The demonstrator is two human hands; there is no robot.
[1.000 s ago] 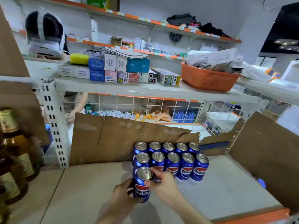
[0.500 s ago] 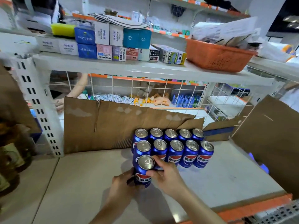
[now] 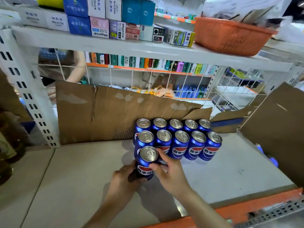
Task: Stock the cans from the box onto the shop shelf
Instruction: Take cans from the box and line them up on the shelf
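A blue cola can (image 3: 146, 162) stands upright on the grey shelf board (image 3: 79, 175), in front of the left end of two rows of several identical blue cans (image 3: 181, 139). My left hand (image 3: 122, 180) wraps the can's lower left side. My right hand (image 3: 171, 173) grips its right side, thumb across the front and fingers curled behind. The can touches the can behind it. No box of cans is in view.
Flattened cardboard (image 3: 102, 112) leans against the shelf's wire back, and another sheet (image 3: 278, 129) stands at the right. Brown glass bottles (image 3: 6, 145) sit at the far left. The shelf above carries small boxes (image 3: 115, 28) and an orange basket (image 3: 230, 37). An orange rail (image 3: 246, 209) edges the shelf front.
The view has dropped and moved closer to the shelf. Both hands stay on the front can, which has been pushed slightly back towards the rows.
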